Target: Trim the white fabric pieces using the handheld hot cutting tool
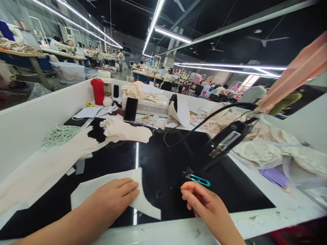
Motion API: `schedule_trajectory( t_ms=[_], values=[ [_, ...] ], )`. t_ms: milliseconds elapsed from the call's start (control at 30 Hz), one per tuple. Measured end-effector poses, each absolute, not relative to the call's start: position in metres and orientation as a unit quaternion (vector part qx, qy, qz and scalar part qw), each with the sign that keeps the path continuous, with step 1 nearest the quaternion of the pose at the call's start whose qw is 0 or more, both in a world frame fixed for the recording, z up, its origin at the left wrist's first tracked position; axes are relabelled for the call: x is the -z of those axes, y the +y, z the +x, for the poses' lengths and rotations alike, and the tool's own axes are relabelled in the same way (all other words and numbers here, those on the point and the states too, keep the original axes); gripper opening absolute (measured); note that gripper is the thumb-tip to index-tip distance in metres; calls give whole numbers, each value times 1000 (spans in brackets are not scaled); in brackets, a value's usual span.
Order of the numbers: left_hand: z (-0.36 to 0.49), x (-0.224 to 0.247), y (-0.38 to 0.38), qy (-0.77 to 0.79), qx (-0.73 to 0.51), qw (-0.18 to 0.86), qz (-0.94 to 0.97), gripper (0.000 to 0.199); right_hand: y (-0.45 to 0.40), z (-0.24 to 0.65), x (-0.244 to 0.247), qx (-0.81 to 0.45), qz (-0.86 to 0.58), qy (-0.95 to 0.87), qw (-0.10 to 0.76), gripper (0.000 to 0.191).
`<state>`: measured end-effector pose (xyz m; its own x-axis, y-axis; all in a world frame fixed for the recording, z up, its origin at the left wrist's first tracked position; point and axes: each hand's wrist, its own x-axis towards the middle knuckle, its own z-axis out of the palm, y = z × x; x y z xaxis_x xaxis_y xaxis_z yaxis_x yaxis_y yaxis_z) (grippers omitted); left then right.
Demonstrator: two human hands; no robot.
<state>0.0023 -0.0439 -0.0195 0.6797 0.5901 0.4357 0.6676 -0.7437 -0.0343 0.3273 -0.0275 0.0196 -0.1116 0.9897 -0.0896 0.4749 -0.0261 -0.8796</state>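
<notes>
My left hand [116,195] lies flat on a white cut piece [98,182], its fingers stretched out towards the curved right edge. I cannot tell whether the piece is fabric or card. My right hand [204,204] hovers over the front of the black table surface [173,194]. Its thumb and index finger are pinched together, and what they hold, if anything, is too small to make out. Just beyond it lies a pair of teal thread snips [199,179], apart from the fingers.
Stacked cream fabric pieces [125,131] lie at the back, with a long cream strip [43,166] on the left. A black clamp-like device [227,139] with a cable stands at right, beside bra cups [258,153]. A phone [130,109] leans on a white machine [150,108].
</notes>
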Motion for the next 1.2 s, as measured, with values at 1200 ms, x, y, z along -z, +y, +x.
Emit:
schedule_trajectory(
  t_ms=[1200],
  values=[
    [29, 53, 3, -228, 260, 263, -901, 33, 65, 238, -52, -425, -220, -549, 685, 45]
  ],
)
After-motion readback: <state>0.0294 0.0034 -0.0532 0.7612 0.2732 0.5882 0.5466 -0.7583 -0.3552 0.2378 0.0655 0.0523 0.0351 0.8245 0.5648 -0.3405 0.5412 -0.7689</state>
